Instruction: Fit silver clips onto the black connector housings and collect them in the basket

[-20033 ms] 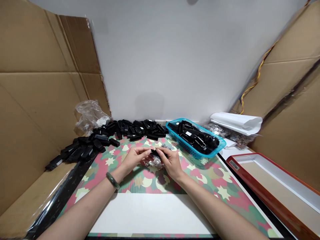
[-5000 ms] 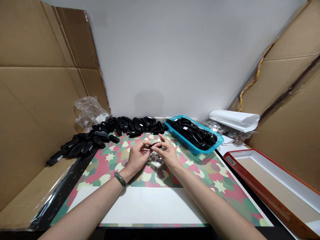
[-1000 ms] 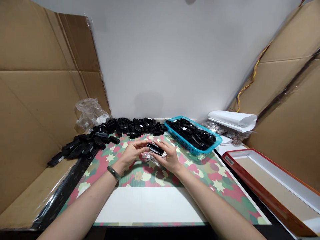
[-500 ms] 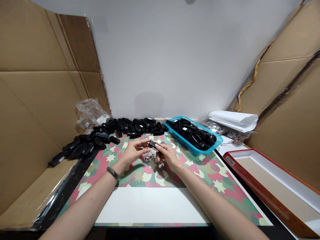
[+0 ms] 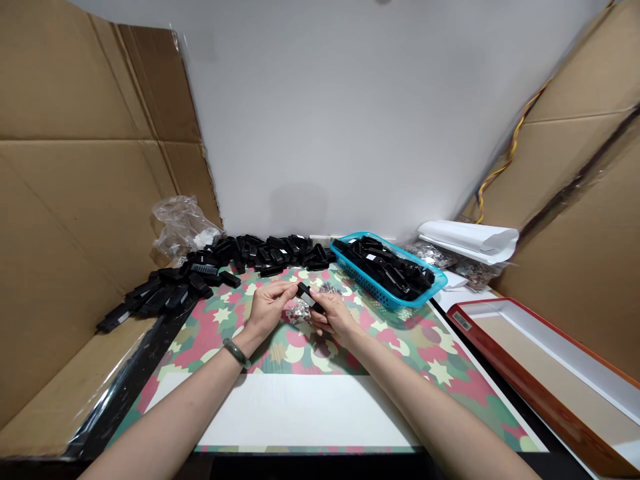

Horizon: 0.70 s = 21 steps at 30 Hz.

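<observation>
Black and small, the case [image 5: 304, 291] has just been turned so a pale strip [image 5: 309, 301] shows. The left hand [image 5: 267, 309], spread a moment ago, now pinches one end; the right hand [image 5: 333, 316] grips the other between thumb and fingers. Held from both sides, it looks well steadied for handling, over shiny bits [image 5: 299, 312] lying between them.

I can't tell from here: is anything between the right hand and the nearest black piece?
Nothing visible: the right hand grips the black piece directly, with the left hand at its other end.
</observation>
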### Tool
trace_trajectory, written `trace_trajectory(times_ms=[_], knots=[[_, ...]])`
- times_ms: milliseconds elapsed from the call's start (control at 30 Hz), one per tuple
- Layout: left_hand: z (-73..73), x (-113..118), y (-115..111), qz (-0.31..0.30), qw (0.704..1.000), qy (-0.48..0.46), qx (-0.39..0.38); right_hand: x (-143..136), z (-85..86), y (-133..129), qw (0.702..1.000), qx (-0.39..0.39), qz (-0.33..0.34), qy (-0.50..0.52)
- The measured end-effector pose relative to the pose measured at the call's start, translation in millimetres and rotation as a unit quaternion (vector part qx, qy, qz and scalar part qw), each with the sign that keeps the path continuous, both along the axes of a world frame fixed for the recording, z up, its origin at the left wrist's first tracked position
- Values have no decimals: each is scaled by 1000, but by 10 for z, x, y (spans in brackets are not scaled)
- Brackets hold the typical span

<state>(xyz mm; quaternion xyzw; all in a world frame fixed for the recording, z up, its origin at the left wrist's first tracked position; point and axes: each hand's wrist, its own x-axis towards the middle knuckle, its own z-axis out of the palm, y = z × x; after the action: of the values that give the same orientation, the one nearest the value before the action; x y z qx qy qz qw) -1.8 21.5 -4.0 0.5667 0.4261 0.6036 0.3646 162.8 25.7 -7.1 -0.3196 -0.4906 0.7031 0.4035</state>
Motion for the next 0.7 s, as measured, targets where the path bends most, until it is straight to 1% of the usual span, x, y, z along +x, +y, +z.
trace_trajectory(times_ms=[100,200,267,500,633,700], knots=[[-30,-13,27,-31,996,-55,-63,19,5,11,1000,-19,17,19],[-54,-30,48,-76,978,-126,-150,46,-12,36,998,-32,40,32],[-50,-33,49,-86,966,-160,-183,54,-33,48,997,-43,53,38],[3,39,25,-47,948,-209,-235,34,-98,72,993,-93,59,45],[36,54,31,-55,939,-245,-235,52,-106,112,985,-137,76,78],[47,46,35,-58,936,-253,-236,64,-100,122,982,-146,83,86]])
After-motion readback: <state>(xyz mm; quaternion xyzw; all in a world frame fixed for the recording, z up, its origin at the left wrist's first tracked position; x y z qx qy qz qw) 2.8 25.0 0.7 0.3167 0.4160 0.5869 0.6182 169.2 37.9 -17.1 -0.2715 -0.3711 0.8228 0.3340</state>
